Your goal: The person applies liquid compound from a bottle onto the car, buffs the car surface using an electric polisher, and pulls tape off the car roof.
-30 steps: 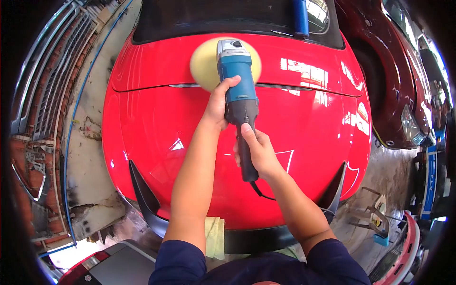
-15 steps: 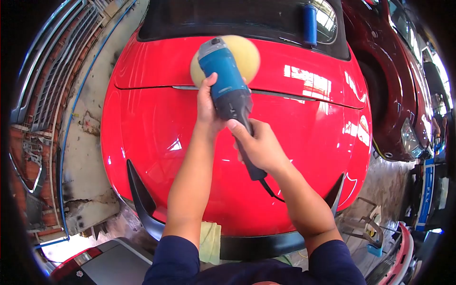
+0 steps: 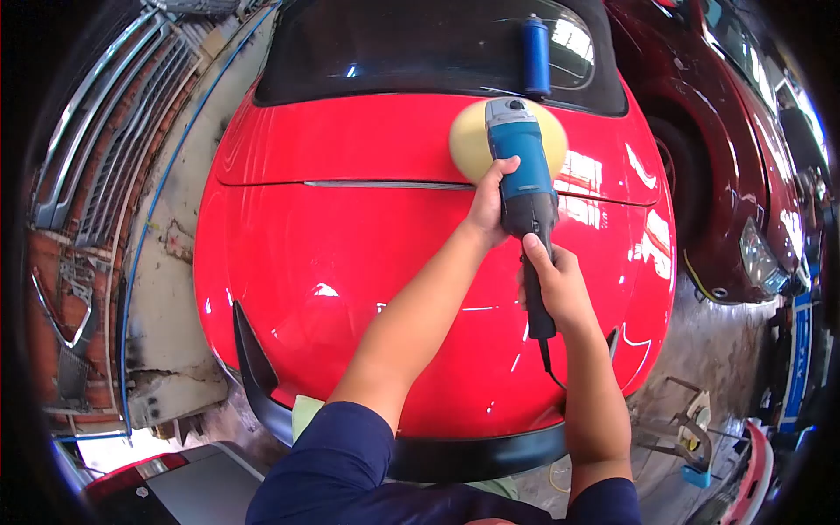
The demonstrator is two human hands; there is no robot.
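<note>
A blue and black electric polisher [image 3: 522, 149] with a round yellow foam pad [image 3: 470, 147] is held out over the glossy red car [image 3: 376, 280]. The pad lies against the upper panel, just above the seam, right of centre. My left hand [image 3: 492, 208] is closed around the blue body from its left side, thumb showing on top. Lower down, my right hand [image 3: 560, 287] wraps the black rear handle [image 3: 541, 319]. The power cord [image 3: 549, 360] hangs from the handle's end and passes by my right forearm.
A blue bottle [image 3: 536, 59] rests on the dark car window [image 3: 411, 52]. A dark red car [image 3: 731, 175] stands close on the right. Grilles [image 3: 118, 131] and a blue hose [image 3: 144, 245] line the left. A light green cloth [image 3: 304, 413] shows beside my left sleeve.
Both hands have carried the polisher to the right across the panel, and it now points more straight ahead. My view has shifted slightly. Both grips stay the same.
</note>
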